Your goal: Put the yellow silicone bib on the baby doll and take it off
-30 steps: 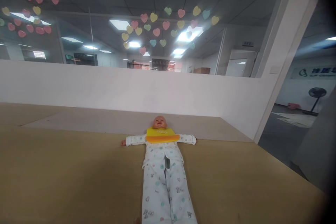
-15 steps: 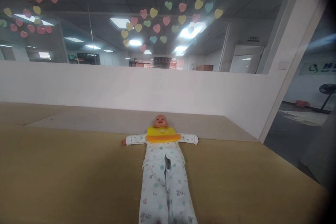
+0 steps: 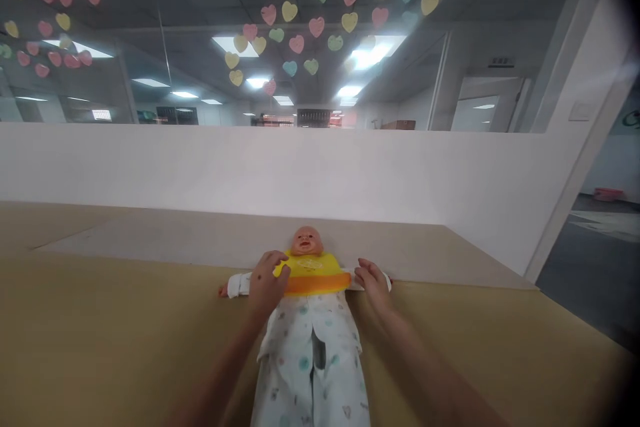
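A baby doll [image 3: 307, 241] lies on its back on a tan surface [image 3: 100, 333], arms spread, dressed in white patterned pyjamas [image 3: 310, 360] and a yellow-and-orange bib [image 3: 313, 273]. My left hand [image 3: 267, 283] rests over the doll's shoulder, fingertips touching the bib's left edge. My right hand [image 3: 373, 283] hovers over the doll's other arm beside the bib's right edge, fingers curled and apart. Neither hand clearly grips anything.
A low white partition wall [image 3: 200, 167] runs behind the doll, with glass above it carrying several heart stickers [image 3: 300, 43]. A doorway [image 3: 600, 227] opens at the right. The tan surface steps up to a paler board [image 3: 200, 237] near the wall.
Both my hands have come into view and reached forward to the doll's shoulders beside the bib. The camera has tilted slightly; the doll has not moved.
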Available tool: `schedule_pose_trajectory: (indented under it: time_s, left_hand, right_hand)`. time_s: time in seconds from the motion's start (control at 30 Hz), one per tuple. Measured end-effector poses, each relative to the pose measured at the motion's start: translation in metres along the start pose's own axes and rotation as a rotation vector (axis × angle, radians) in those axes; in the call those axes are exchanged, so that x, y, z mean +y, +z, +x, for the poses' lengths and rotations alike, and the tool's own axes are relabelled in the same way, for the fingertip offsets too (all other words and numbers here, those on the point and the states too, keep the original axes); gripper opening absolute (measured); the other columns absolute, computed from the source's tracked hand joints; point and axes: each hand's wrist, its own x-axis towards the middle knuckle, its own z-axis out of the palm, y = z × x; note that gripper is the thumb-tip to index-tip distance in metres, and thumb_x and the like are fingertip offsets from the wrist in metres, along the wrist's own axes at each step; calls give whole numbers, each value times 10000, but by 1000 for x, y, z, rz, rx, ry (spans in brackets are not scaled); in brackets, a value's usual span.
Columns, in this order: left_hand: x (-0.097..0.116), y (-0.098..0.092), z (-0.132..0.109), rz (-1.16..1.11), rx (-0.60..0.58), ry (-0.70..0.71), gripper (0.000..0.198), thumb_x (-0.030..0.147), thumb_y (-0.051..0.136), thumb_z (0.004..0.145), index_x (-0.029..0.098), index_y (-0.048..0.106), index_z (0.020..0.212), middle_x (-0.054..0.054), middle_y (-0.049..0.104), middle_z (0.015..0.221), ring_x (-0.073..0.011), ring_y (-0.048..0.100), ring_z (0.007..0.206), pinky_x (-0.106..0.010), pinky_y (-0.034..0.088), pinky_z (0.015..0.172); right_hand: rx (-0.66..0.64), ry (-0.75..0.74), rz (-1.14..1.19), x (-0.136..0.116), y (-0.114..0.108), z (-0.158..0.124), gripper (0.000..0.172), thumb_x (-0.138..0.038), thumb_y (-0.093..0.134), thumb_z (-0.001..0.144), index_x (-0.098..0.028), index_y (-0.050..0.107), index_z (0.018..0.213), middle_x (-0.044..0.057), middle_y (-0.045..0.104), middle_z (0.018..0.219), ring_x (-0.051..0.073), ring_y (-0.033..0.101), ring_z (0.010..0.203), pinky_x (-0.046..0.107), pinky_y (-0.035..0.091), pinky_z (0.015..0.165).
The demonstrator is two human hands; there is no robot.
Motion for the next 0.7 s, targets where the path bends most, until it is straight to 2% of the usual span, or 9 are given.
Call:
schedule_pose_trajectory:
  time_s: [0.07, 0.17, 0.23, 0.3, 0.4, 0.5, 0.6, 0.7]
  left_hand:
    - [-25, 17, 25, -13, -43, -142, 222, 223, 453, 763, 176, 591, 930, -85, 618, 1036, -218, 574, 984, -369, 421, 938]
    - [-59, 40, 55, -82, -115, -385, 318, 237, 497, 741, 156, 587, 1035, -125, 565, 1210, -262, 482, 1169, -400, 289, 1062]
    - [-78, 52, 70, -144, -164, -478, 357, 259, 541, 719, 136, 591, 1051, -160, 533, 1272, -296, 423, 1243, -418, 215, 1097]
    - [-93, 62, 78, -199, -199, -537, 384, 309, 578, 704, 119, 601, 1037, -194, 516, 1296, -330, 393, 1274, -441, 200, 1098]
    - [-109, 74, 83, -305, -253, -632, 424, 423, 580, 712, 118, 613, 1005, -201, 559, 1248, -344, 461, 1221, -439, 325, 1031]
    - [-121, 86, 83, -570, -393, -803, 480, 527, 536, 735, 113, 629, 961, -171, 682, 996, -326, 635, 937, -426, 482, 833]
    - [-129, 94, 82, -972, -466, -1026, 487, 481, 587, 731, 113, 607, 1049, -115, 710, 846, -281, 666, 759, -394, 508, 756]
    - [-130, 94, 80, -1181, -510, -1068, 552, 427, 591, 754, 116, 533, 1207, -90, 715, 879, -272, 669, 792, -390, 494, 792]
  right_hand:
    - [3, 40, 43, 17, 8, 35, 351, -368, 660, 592, -233, 602, 911, 7, 617, 997, 179, 572, 988, 302, 475, 902]
    - [-7, 94, 69, 35, 22, 76, 308, -396, 649, 610, -221, 592, 857, 7, 613, 919, 165, 575, 931, 274, 474, 867]
    - [-27, 179, 94, 43, 33, 98, 309, -395, 643, 632, -214, 580, 874, 14, 610, 906, 164, 579, 900, 272, 476, 830]
    - [-63, 264, 116, 51, 43, 115, 340, -395, 643, 650, -196, 570, 917, 39, 616, 896, 180, 594, 875, 290, 484, 793]
    - [-222, 350, 160, 63, 56, 133, 421, -447, 622, 697, -164, 551, 1000, 81, 639, 871, 214, 628, 831, 334, 495, 757]
    - [-411, 436, 221, 71, 65, 144, 507, -517, 566, 754, -151, 511, 1100, 106, 661, 927, 230, 649, 801, 371, 500, 749]
    - [-522, 486, 278, 75, 69, 148, 541, -540, 530, 789, -143, 508, 1156, 126, 656, 1031, 238, 654, 848, 386, 496, 783]
    - [-576, 487, 320, 73, 67, 146, 562, -539, 509, 811, -143, 503, 1209, 124, 643, 1090, 234, 650, 879, 376, 487, 805]
